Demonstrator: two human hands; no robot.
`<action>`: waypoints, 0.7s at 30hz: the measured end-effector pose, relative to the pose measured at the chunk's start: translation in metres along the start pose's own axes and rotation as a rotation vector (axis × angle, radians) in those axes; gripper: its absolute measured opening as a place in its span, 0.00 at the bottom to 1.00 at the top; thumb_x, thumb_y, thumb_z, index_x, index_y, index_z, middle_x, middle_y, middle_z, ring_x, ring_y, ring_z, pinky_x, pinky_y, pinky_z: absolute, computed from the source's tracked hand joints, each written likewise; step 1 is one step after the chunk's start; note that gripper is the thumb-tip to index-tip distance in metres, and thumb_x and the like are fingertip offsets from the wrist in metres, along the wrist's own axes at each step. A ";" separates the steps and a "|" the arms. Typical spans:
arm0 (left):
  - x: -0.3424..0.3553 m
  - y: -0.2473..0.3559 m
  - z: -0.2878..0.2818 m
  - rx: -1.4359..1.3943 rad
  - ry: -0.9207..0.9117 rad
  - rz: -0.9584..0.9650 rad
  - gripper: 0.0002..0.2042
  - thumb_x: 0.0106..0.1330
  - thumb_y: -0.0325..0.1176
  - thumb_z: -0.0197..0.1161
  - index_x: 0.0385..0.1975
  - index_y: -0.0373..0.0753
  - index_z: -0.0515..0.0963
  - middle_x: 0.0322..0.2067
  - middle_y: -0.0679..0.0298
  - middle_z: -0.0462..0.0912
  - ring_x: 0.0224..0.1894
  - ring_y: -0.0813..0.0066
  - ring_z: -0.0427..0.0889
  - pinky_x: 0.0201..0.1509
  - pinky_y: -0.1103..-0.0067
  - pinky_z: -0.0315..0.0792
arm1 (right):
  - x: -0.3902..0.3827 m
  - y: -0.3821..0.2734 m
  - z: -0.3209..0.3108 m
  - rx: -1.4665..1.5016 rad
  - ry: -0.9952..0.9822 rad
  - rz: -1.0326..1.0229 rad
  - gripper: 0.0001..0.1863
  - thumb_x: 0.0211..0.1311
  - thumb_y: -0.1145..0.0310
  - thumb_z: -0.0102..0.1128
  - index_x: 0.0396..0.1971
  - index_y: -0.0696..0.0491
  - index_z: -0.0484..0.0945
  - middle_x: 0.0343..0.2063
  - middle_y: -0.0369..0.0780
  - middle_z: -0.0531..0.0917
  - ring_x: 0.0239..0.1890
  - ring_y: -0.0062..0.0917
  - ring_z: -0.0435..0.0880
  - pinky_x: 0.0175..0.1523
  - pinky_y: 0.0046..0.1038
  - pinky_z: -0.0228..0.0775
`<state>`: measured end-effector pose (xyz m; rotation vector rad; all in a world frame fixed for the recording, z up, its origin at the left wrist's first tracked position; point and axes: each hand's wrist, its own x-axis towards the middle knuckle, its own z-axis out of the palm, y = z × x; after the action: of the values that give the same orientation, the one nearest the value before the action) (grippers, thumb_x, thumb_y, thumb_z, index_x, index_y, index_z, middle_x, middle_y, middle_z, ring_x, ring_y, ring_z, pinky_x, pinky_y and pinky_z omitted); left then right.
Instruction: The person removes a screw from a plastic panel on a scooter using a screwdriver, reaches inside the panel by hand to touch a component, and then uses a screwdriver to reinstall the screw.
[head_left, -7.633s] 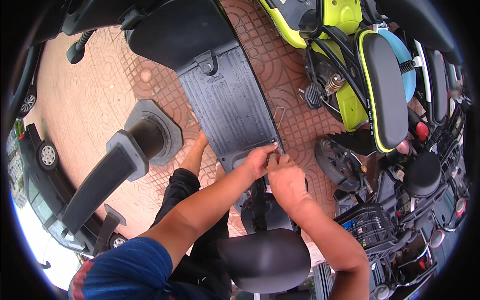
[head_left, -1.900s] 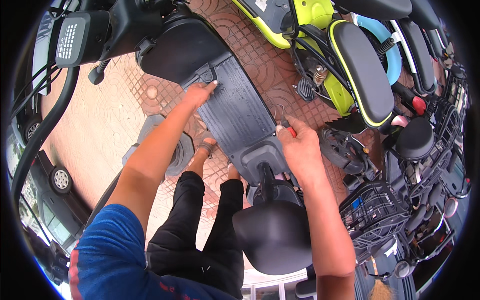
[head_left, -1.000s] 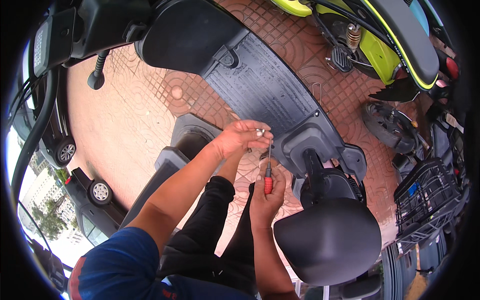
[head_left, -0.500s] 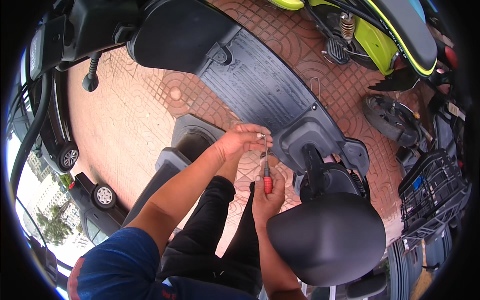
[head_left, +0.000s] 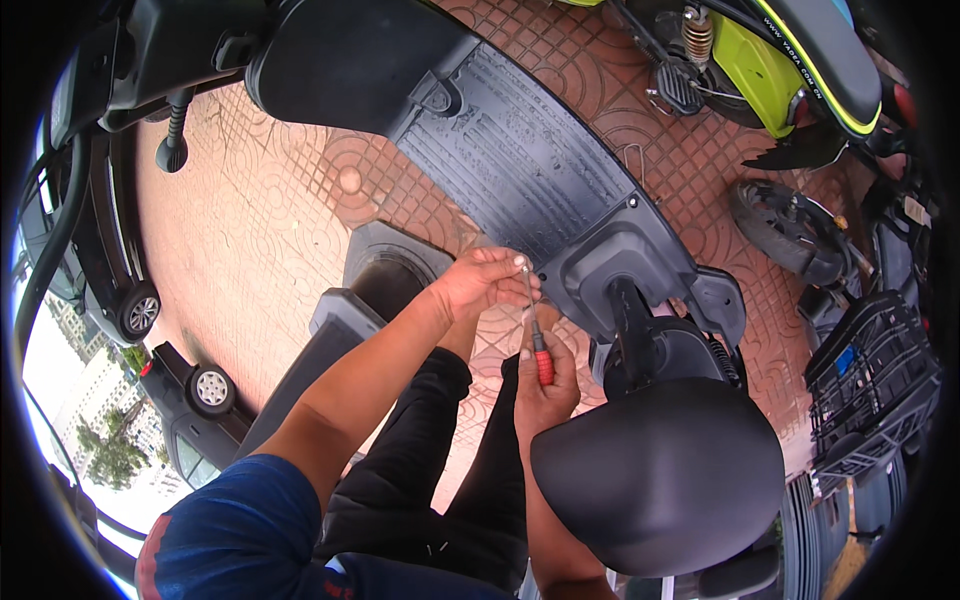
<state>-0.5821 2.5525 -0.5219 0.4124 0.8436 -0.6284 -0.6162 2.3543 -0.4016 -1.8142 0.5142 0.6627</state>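
My right hand (head_left: 545, 400) is closed round the red and grey handle of a screwdriver (head_left: 544, 368), its thin shaft pointing away from me. At the tip, the thumb and fingers of my left hand (head_left: 478, 280) pinch a tiny metallic piece that looks like a screw (head_left: 525, 265). Both hands are just left of a dark scooter's grey ribbed footboard (head_left: 520, 150) and the moulded plastic below its seat. The scooter's rounded black seat (head_left: 660, 480) lies next to my right forearm.
A lime-green two-wheeler (head_left: 745, 85) stands at the upper right, with a loose-looking wheel (head_left: 790, 230) and a black wire basket (head_left: 870, 385) below it. Dark cars (head_left: 200, 400) are at the left. Red patterned paving (head_left: 290, 190) lies under everything.
The screwdriver's handle and my right hand have shifted slightly right, tilting the shaft. My left hand has barely moved and keeps its pinch. The whole view has turned a little.
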 end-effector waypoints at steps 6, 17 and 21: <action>-0.001 0.001 0.002 0.058 0.008 -0.015 0.11 0.80 0.36 0.63 0.49 0.33 0.82 0.46 0.49 0.91 0.49 0.57 0.93 0.53 0.68 0.88 | 0.002 -0.006 -0.003 0.043 -0.006 0.044 0.18 0.73 0.75 0.69 0.59 0.60 0.82 0.43 0.36 0.86 0.41 0.15 0.82 0.47 0.18 0.76; 0.009 0.003 -0.008 0.367 -0.013 -0.156 0.12 0.78 0.31 0.66 0.50 0.26 0.81 0.40 0.46 0.90 0.40 0.58 0.93 0.47 0.67 0.91 | -0.001 -0.008 -0.012 0.103 -0.039 0.279 0.17 0.72 0.75 0.68 0.57 0.61 0.81 0.39 0.36 0.85 0.36 0.14 0.81 0.37 0.17 0.74; 0.024 -0.043 -0.008 0.209 0.222 -0.154 0.13 0.76 0.32 0.68 0.50 0.26 0.81 0.39 0.47 0.89 0.39 0.58 0.93 0.46 0.68 0.91 | -0.010 -0.006 0.002 -0.194 0.080 0.132 0.19 0.71 0.76 0.66 0.59 0.65 0.80 0.47 0.43 0.86 0.46 0.25 0.86 0.55 0.27 0.78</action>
<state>-0.6031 2.5163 -0.5495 0.6192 1.0319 -0.8283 -0.6205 2.3584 -0.3909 -2.0081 0.6459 0.7537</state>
